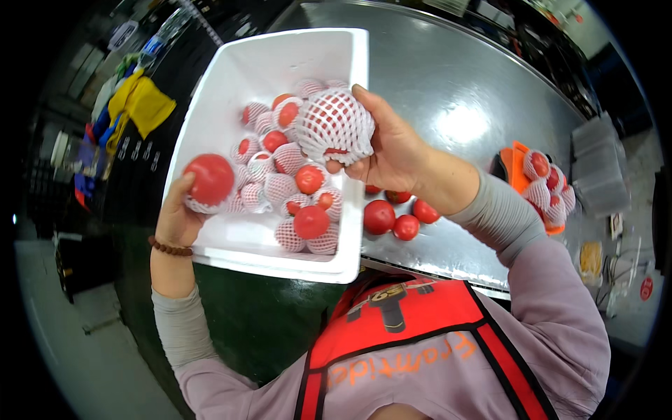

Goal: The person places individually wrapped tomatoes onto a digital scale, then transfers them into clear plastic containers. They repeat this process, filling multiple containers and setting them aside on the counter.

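My left hand holds a large red tomato over the left side of a white foam box; white foam netting shows beneath the tomato. In my right hand is a tomato wrapped in white foam netting, held above the box's right part. Inside the box lie several tomatoes, most of them in foam nets. One red tomato near the box's lower right rests on netted ones.
Several bare tomatoes lie on the metal table beside the box. Farther right, netted tomatoes sit in an orange holder near clear plastic containers. A yellow cloth and a plastic bottle are at upper left.
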Tool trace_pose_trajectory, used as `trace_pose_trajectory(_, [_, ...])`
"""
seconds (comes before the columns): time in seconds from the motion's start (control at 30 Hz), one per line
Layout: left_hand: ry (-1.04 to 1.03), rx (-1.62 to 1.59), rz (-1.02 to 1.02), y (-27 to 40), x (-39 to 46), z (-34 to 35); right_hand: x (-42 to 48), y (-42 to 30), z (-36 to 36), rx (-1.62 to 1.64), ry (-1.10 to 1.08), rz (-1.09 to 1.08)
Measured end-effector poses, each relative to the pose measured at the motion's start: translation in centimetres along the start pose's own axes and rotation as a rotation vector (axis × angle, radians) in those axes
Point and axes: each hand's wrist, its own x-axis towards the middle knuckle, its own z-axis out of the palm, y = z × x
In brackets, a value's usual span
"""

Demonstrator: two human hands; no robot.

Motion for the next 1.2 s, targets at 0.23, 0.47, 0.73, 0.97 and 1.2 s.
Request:
trace_pose_trajectory(0.23, [-0.285,0.827,-0.508,-2.9,5.7,7.3,-8.6,1.3,-5.1,0.158,0.175,-0.075])
trace_pose_trajectory(0.47, [-0.289,2.06,-0.247,-5.2,7.4,2.3,-18.1,3.3,-9.2,0.316,0.38,-0.161])
trace_pose_trajectory(0.73, [-0.521,0.944,0.462,-14.8,-4.0,38.0,-32.4,5.2,-15.1,-0.059,0.495,-0.23])
trace_pose_trajectory(0.97, [-0.706,0.628,0.227,-27.6,-5.4,51.2,-45.4,4.6,-17.7,-0.673,0.732,-0.456])
trace_pose_trajectory(1.2, [-0.646,0.871,0.557,-34.6,-9.9,53.1,-52.0,9.0,-16.7,-0.834,0.729,-0.49])
